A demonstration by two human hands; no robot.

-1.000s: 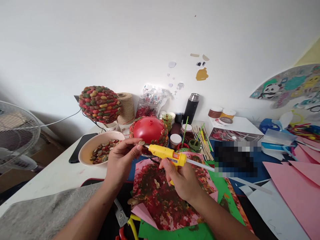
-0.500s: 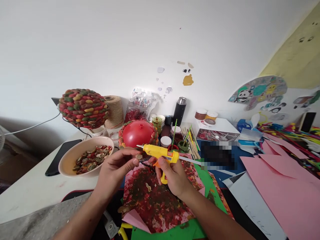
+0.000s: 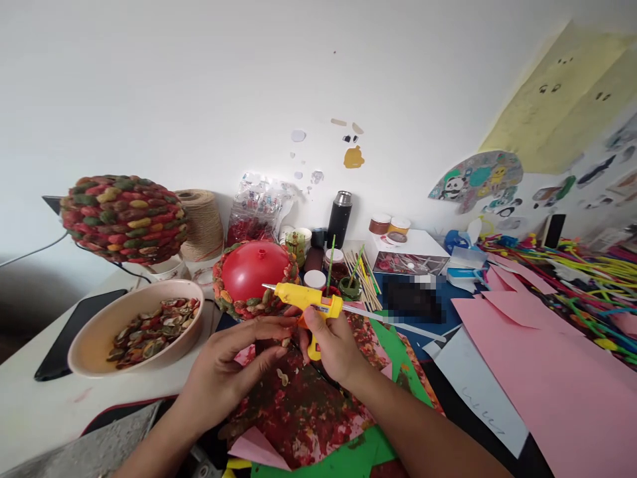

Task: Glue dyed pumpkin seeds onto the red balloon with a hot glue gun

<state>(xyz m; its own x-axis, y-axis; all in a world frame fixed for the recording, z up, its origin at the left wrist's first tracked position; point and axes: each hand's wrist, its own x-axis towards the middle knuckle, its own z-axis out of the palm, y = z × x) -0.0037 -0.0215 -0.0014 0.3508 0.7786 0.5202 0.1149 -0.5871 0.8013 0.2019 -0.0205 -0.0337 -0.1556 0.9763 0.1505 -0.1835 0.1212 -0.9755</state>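
My right hand [image 3: 332, 342] is wrapped round a yellow glue gun [image 3: 306, 299], whose nozzle points left and whose clear glue stick juts out to the right. My left hand [image 3: 243, 362] is just left of it, fingers curled round a small peanut shell piece [image 3: 285, 342], mostly hidden. Behind the hands sits a red balloon [image 3: 259, 269] with painted shells around its lower sides. Below the hands lies a paint-stained sheet [image 3: 308, 411] with a loose shell [image 3: 283, 377] on it. A pink bowl [image 3: 79, 348] at the left holds painted shells.
A shell-covered ball [image 3: 124, 219] and a twine spool [image 3: 200, 222] stand at the back left. Behind the balloon are a black flask [image 3: 340, 219], paint jars and sticks. Pink sheets [image 3: 552, 358] and coloured pipe cleaners spread at the right. Pliers lie at the front edge.
The view has turned right, so things sit further left. My left hand has come closer to the glue gun's trigger side, now below the nozzle with the shell piece.
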